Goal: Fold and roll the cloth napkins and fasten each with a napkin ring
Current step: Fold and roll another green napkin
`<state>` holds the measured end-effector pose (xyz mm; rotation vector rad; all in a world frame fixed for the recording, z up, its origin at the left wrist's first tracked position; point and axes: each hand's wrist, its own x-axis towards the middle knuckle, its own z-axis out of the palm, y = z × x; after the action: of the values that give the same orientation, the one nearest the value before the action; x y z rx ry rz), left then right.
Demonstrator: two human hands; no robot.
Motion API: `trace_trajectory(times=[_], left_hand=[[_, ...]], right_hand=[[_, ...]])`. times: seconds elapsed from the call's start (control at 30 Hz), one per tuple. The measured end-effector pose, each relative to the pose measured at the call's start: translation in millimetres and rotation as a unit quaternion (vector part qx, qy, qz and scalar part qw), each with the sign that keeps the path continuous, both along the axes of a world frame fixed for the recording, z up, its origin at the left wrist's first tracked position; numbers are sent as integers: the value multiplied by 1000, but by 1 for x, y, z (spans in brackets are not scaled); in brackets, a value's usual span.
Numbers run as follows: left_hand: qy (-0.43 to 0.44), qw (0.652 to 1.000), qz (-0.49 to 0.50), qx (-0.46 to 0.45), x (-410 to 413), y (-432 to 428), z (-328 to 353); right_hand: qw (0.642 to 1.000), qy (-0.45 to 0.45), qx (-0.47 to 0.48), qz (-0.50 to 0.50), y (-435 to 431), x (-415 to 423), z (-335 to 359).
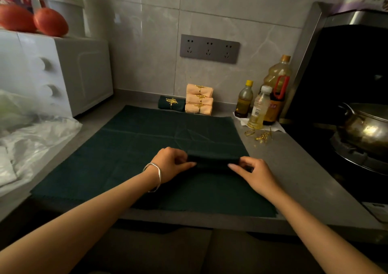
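Observation:
A rolled dark green napkin (pixel 212 160) lies on a flat dark green napkin (pixel 130 152) spread over the grey counter. My left hand (pixel 171 164) grips the roll's left end and my right hand (pixel 255 175) grips its right end. By the back wall lies a rolled dark green napkin (pixel 171 104) with a gold leaf ring on it. Beside it stand three stacked peach napkin rolls (pixel 199 99), each with a gold ring. Loose gold napkin rings (pixel 260 135) lie on the counter to the right of the flat napkin.
Three bottles (pixel 266 97) stand at the back right. A stove with a metal pot (pixel 365 126) is at the right. A white microwave (pixel 58 72) with tomatoes on top sits at the left, and plastic bags (pixel 31 135) lie in front of it.

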<state>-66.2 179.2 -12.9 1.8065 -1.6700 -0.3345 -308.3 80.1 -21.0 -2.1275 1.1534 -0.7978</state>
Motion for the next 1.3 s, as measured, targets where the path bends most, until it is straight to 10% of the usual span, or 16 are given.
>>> trace_trajectory(times=[0.47, 0.63, 1.1, 1.3], left_hand=[[145, 979, 103, 102, -5, -33, 6], [9, 996, 36, 85, -3, -46, 2], [80, 995, 23, 49, -3, -65, 3], [-116, 991, -68, -25, -14, -46, 17]], right_hand=[[986, -38, 90, -133, -17, 32, 4], [986, -50, 71, -143, -15, 34, 1], [993, 64, -102, 1, -12, 41, -13], [992, 84, -95, -10, -15, 42, -14]])
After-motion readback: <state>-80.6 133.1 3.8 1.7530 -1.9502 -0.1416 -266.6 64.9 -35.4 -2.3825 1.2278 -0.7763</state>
